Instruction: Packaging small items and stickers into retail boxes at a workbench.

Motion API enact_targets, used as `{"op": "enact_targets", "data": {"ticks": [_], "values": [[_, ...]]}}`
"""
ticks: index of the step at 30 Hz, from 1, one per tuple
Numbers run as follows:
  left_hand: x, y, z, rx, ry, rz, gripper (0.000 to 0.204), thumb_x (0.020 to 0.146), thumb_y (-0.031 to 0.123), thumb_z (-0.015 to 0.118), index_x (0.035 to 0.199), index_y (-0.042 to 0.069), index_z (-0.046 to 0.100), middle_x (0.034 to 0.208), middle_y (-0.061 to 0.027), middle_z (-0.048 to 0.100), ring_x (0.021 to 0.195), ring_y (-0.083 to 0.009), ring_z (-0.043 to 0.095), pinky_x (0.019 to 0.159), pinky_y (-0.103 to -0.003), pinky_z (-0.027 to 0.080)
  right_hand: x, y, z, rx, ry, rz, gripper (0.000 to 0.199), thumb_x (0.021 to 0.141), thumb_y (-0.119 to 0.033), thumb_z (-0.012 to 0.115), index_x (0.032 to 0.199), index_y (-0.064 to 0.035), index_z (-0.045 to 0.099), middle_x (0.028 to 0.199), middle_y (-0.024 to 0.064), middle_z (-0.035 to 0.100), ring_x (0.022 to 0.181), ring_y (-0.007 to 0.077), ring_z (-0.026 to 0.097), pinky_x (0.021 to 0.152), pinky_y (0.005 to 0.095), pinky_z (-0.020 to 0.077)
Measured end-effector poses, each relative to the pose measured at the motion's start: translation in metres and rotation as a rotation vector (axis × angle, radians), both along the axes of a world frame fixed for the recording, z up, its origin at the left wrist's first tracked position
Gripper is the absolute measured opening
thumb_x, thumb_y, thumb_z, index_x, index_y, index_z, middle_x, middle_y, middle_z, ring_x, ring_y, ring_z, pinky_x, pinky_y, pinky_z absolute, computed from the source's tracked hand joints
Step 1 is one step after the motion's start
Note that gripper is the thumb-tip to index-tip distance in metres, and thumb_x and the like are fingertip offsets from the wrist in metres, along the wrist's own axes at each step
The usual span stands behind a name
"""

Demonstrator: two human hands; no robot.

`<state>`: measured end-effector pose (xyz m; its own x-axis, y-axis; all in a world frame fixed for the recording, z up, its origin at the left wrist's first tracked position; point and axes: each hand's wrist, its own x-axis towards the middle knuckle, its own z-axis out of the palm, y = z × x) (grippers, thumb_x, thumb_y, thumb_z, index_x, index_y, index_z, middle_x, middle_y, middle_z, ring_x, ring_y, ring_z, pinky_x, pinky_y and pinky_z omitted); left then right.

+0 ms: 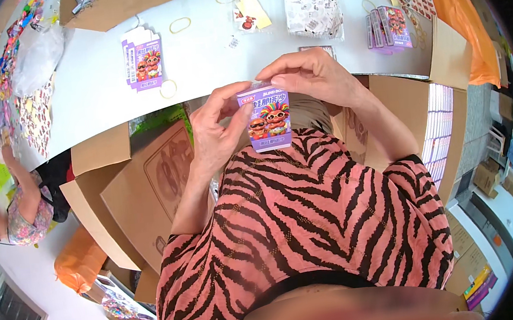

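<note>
A small purple carton (270, 125) printed with colourful cartoon figures is held upright in front of my chest, just off the table's near edge. My left hand (211, 127) grips its left side, with the thumb across the front and the fingers behind. At the carton's top edge, the thumb and forefinger of my right hand (320, 78) are pinched together on the top flap. The carton's inside is hidden from view. Flat, unfolded purple cartons (145, 64) lie on the white table (210, 59) to the left. Several made-up cartons (389, 27) stand together at the right.
Rubber bands (180, 25) and a clear bag of printed packets (313, 9) lie on the table. Open cardboard boxes stand below its edge, left (101, 147) and right (382, 120); the right one has rows of cartons (440, 121). Another person (23, 210) works at the far left.
</note>
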<state>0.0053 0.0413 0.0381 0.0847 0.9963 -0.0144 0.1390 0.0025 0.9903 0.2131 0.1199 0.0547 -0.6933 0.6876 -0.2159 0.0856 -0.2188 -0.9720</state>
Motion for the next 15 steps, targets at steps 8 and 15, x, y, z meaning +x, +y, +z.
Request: {"op": "enact_targets", "data": {"ticks": [8, 15], "values": [[0.003, -0.001, 0.009, -0.146, -0.176, 0.043, 0.020, 0.086, 0.005, 0.062, 0.104, -0.002, 0.060, 0.089, -0.0076, 0.066, 0.078, -0.0092, 0.061, 0.071, -0.023, 0.050, -0.004, -0.011, -0.002, 0.010, -0.025, -0.019, 0.019, 0.088, -0.008, 0.060, 0.103, 0.0029, 0.064, 0.092, 0.0068, 0.067, 0.085, 0.0083, 0.061, 0.078, 0.0234, 0.0505], [0.000, 0.002, 0.020, -0.264, -0.203, 0.014, 0.012, 0.087, 0.007, 0.061, 0.094, -0.003, 0.061, 0.079, -0.0048, 0.066, 0.075, -0.0059, 0.059, 0.066, -0.020, 0.046, -0.002, -0.017, 0.016, 0.091, -0.163, -0.010, 0.016, 0.087, -0.009, 0.062, 0.100, 0.0015, 0.065, 0.089, 0.0053, 0.067, 0.083, 0.0075, 0.060, 0.075, 0.0226, 0.0507]]}}
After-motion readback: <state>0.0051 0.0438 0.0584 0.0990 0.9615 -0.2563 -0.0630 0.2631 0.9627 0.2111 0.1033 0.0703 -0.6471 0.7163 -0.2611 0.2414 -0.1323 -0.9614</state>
